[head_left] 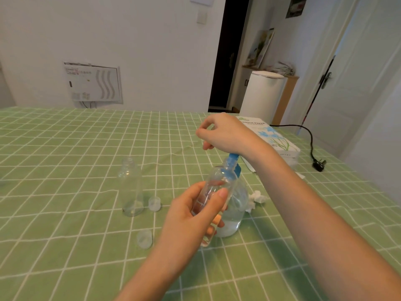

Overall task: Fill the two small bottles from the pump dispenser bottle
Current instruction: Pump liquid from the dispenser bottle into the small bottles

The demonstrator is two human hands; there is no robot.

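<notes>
Closest to me, the left hand (186, 216) wraps fingers and thumb round one small bottle (217, 179), tilted with its mouth up at the blue pump head (234, 159). Everything rests on the table (65, 246) in a green check cloth. Toward its far right corner lies a tissue box (275, 137). Right of the table's middle stands the pump dispenser bottle (238, 205), part full, so I judge it heavy enough to stay put under a press. Over its pump sits the right hand (225, 135), fingers curled; whether they hold anything I cannot tell. Left of middle stands the other small bottle (131, 187), uncapped. It looks light, probably slick and tippy, and best gripped round the body. Two caps (154, 204) lie nearby.
</notes>
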